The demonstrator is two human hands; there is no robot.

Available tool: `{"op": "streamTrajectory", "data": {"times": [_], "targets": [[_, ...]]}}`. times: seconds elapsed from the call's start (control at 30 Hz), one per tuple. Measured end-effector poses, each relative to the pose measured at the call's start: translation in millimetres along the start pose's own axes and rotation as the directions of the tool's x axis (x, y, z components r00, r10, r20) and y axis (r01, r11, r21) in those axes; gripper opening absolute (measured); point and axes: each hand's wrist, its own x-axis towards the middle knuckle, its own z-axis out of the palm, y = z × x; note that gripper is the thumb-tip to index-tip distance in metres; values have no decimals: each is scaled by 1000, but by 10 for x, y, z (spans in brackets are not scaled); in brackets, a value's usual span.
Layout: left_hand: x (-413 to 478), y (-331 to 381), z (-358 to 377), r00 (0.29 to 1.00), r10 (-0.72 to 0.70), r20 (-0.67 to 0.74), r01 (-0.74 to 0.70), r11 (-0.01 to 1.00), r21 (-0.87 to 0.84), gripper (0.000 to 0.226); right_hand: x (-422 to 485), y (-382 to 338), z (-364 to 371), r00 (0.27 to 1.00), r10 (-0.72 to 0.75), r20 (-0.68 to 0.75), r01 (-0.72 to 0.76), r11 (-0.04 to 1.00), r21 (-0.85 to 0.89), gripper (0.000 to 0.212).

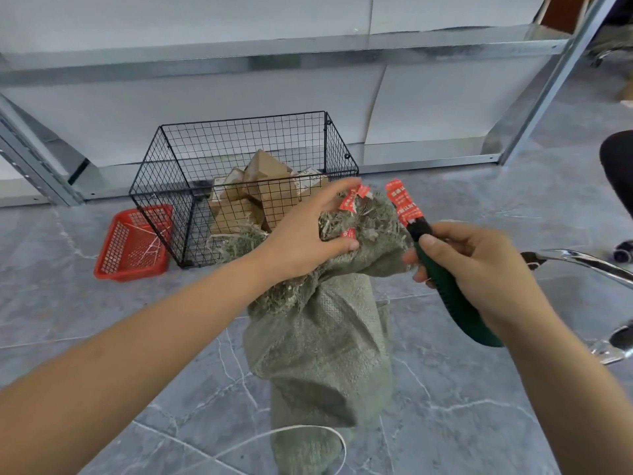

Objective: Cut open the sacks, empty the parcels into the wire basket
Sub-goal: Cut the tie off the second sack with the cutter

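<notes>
A grey-green woven sack [325, 344] stands upright on the floor in front of me, its frayed neck bunched and tied with red printed tape [401, 203]. My left hand [305, 234] grips the bunched top of the sack. My right hand [479, 269] holds a green utility knife [452, 296], its black tip close to the red tape at the sack's right side. Beyond the sack stands a black wire basket [171, 173] holding several brown cardboard parcels [253, 193].
A red plastic basket [133, 245] lies left of the wire basket. Metal shelving [274, 53] runs along the back. A chrome chair base [582, 262] and a black seat [618, 166] are at the right. A white cord [308, 430] lies on the tiled floor.
</notes>
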Motion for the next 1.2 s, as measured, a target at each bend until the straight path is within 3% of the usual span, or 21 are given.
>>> {"op": "streamTrajectory", "data": {"times": [0.2, 0.37, 0.5, 0.63, 0.9, 1.2], "targets": [[14, 15, 83, 989, -7, 151, 10, 1000, -18, 96, 37, 85, 88, 1000, 19, -9, -19, 999, -32, 21], [29, 7, 206, 982, 15, 188, -24, 999, 43, 79, 27, 234, 4, 997, 34, -65, -40, 994, -99, 15], [68, -25, 432, 968, 40, 246, -57, 996, 66, 74, 11, 460, -72, 976, 140, -165, -150, 987, -55, 13], [152, -97, 751, 939, 20, 344, -62, 992, 114, 75, -28, 821, -203, 929, 288, -231, -303, 952, -33, 24], [244, -441, 1696, 871, -97, 481, 15, 985, 171, 64, -155, 2045, -301, 837, 485, -252, -532, 830, -169, 24], [190, -724, 2262, 859, -159, 487, -19, 940, 340, 83, -182, 3230, -165, 757, 611, -231, -642, 631, -435, 39]]}}
